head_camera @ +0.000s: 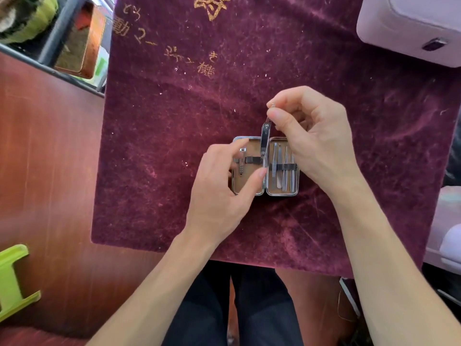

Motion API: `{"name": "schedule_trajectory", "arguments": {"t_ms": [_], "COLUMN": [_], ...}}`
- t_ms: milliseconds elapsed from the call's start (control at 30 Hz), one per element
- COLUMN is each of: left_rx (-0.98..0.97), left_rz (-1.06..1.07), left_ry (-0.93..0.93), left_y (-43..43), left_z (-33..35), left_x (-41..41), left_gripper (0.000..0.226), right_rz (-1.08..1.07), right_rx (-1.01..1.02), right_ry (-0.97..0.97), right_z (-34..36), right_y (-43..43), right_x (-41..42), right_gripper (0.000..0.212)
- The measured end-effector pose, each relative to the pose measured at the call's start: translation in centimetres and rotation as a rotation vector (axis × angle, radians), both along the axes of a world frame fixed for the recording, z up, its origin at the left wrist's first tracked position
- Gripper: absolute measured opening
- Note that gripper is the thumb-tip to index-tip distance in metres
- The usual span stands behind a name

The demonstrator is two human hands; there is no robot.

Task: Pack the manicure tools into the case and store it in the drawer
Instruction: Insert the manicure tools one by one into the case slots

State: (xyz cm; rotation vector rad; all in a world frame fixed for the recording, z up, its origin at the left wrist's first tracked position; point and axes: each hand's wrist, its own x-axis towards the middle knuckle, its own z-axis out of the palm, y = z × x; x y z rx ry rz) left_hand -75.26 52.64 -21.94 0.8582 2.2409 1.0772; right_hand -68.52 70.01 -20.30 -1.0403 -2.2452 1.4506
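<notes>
- Right hand (311, 136) pinches the slim steel clipper (265, 138) by its top end.
- Left hand (219, 186), fingers curled, holds the case (282, 193) by its left half.
- Metal-rimmed, it lies open at the middle of the plush purple cloth (174, 146).

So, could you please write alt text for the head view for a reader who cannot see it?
A right hand pinches a metal tool over the hinge of an open manicure case on purple velvet cloth. The left hand touches the case's left half; slim tools sit strapped in the right half.

Free cloth (162, 146) L of case (282, 194)
</notes>
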Motion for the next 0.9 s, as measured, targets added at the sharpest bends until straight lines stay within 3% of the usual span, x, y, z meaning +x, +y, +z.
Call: {"name": "schedule_trajectory", "arguments": {"t_ms": [100,200,300,500,900], "left_rx": [-0.082,-0.180,-0.237,-0.257,-0.220], "left_rz": [-0.104,-0.184,-0.232,-0.245,-0.219], "left_ry": [0.153,0.178,0.224,0.390,0.419], "left_y": [-1.0,-2.2,-2.7,-2.6,-2.6], "left_z": [-1.4,-2.8,-3.9,-5.1,-5.6], "left_x": [0.0,0.7,1.2,1.9,2.0], "left_gripper": [0.067,0.091,0.100,0.080,0.066], "right_rz": [0.006,0.005,-0.001,0.000,0.081], "right_rx": [0.057,0.077,0.082,0.061,0.074], "right_ry": [-0.034,-0.039,-0.038,-0.065,-0.118], "right_z": [-0.7,-1.5,-2.3,-3.2,-3.7], "right_y": [0.1,-0.1,-0.5,-0.8,-1.3], "right_x": [-0.1,-0.1,0.0,0.3,1.3], "right_gripper": [0.012,0.009,0.008,0.009,0.009]}}
